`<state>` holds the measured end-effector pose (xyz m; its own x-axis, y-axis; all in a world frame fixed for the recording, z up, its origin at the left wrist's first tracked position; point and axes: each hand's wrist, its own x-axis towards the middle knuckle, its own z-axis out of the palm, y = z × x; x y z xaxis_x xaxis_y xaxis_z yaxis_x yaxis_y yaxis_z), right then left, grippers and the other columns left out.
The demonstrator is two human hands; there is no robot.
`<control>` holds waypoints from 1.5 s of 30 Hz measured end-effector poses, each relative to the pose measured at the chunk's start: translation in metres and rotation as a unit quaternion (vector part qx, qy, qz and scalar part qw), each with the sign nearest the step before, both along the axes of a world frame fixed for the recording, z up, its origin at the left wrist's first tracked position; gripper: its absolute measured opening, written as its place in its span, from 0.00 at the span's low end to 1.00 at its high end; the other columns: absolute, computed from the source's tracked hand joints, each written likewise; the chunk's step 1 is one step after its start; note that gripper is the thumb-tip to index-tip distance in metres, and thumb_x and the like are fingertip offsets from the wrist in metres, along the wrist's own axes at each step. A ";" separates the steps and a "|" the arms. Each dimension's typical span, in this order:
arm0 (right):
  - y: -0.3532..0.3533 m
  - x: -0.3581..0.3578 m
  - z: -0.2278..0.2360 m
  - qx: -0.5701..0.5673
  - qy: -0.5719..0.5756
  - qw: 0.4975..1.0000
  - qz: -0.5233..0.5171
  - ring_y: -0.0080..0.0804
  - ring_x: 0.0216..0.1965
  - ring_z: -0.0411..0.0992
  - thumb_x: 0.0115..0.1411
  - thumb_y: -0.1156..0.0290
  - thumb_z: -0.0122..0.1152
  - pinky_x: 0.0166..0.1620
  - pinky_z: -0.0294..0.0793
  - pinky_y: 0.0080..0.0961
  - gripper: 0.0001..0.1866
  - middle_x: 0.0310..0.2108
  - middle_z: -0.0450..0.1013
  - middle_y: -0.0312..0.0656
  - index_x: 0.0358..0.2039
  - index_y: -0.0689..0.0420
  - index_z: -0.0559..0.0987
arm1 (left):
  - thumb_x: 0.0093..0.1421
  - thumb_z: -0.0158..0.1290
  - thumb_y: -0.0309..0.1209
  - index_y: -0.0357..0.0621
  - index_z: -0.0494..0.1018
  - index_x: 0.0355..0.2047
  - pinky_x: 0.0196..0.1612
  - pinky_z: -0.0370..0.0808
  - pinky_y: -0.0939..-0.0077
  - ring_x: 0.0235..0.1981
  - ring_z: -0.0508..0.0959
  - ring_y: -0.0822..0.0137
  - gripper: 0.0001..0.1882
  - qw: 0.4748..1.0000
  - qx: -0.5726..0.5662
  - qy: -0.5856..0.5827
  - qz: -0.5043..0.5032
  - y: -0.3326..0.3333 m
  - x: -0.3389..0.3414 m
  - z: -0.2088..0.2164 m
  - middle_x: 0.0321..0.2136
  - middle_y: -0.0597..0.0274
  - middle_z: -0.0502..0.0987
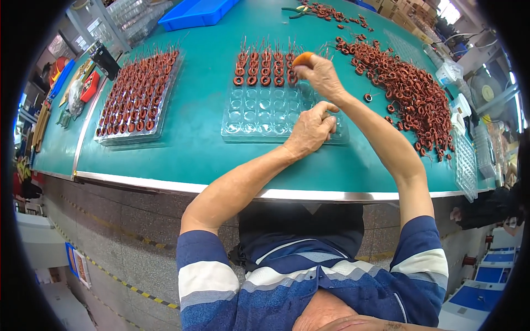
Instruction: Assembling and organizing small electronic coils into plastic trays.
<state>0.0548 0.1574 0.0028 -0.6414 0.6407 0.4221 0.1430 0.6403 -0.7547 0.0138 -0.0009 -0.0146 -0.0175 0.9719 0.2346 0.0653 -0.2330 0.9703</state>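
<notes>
My right hand (322,75), with an orange cover on one fingertip, is over the back right of a clear plastic tray (234,132). Its fingers are bent together, and what they hold, if anything, is hidden. Beside them in the tray stand columns of red-brown wound ring coils (265,67), wire ends pointing up. The front rows of round pockets hold no coils. Closer to me, my left hand (312,129) is curled over the tray's right side. Its fingers are closed, and I cannot make out what is in them.
At left stands another clear tray (156,132) full of ring coils. A large loose pile of coils (395,77) covers the right side, with a smaller heap behind. Pliers (297,12), a blue bin (200,12), a dark cylinder (104,60) and a red box (90,86) lie farther out.
</notes>
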 end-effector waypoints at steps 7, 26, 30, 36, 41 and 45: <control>0.018 0.040 0.022 0.138 -0.057 0.985 -0.087 0.29 0.33 0.75 0.57 0.69 0.62 0.38 0.75 0.26 0.18 0.36 0.75 0.42 0.46 0.60 0.74 | 0.63 0.44 0.26 0.34 0.67 0.46 0.24 0.70 0.82 0.20 0.71 0.77 0.13 1.000 -0.006 -0.012 -0.015 0.007 0.002 -0.002 0.22 0.63 0.73; -0.041 0.144 0.015 0.167 -0.118 0.972 -0.111 0.40 0.35 0.73 0.54 0.67 0.65 0.38 0.73 0.32 0.18 0.35 0.74 0.48 0.44 0.60 0.75 | 0.68 0.41 0.45 0.34 0.57 0.56 0.27 0.74 0.80 0.25 0.75 0.72 0.27 0.992 -0.072 -0.101 -0.037 0.004 -0.009 0.002 0.33 0.56 0.73; -0.081 0.111 0.020 0.163 -0.118 0.977 -0.066 0.33 0.31 0.73 0.52 0.66 0.67 0.35 0.73 0.30 0.25 0.34 0.74 0.40 0.50 0.57 0.73 | 0.69 0.40 0.43 0.33 0.62 0.51 0.26 0.74 0.79 0.23 0.75 0.71 0.22 0.990 -0.035 -0.136 -0.028 0.008 -0.006 0.004 0.30 0.58 0.73; -0.086 0.107 0.032 0.135 -0.024 0.990 -0.037 0.29 0.29 0.72 0.50 0.70 0.69 0.33 0.73 0.25 0.26 0.37 0.73 0.37 0.50 0.56 0.74 | 0.69 0.39 0.40 0.36 0.65 0.45 0.22 0.71 0.80 0.20 0.73 0.72 0.17 0.964 -0.060 -0.260 -0.020 0.013 -0.019 0.001 0.25 0.60 0.71; -0.076 0.110 0.012 0.235 0.026 0.971 -0.034 0.31 0.28 0.73 0.51 0.71 0.69 0.32 0.72 0.25 0.18 0.36 0.75 0.37 0.44 0.57 0.79 | 0.69 0.39 0.40 0.37 0.65 0.44 0.21 0.71 0.79 0.19 0.73 0.71 0.17 0.950 -0.100 -0.293 -0.048 0.008 -0.017 0.008 0.25 0.60 0.71; -0.090 0.101 0.022 0.096 0.015 0.994 -0.045 0.27 0.27 0.74 0.57 0.68 0.64 0.30 0.72 0.22 0.10 0.27 0.76 0.39 0.37 0.60 0.81 | 0.69 0.40 0.40 0.38 0.67 0.43 0.23 0.70 0.78 0.23 0.73 0.71 0.16 0.941 -0.128 -0.297 -0.097 0.007 -0.026 0.006 0.27 0.59 0.71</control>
<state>0.1555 0.0674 0.0250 -0.5700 0.6008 0.5604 0.1852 0.7585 -0.6248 -0.0117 0.0062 -0.0090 0.1127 0.9936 -0.0023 -0.5256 0.0616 0.8485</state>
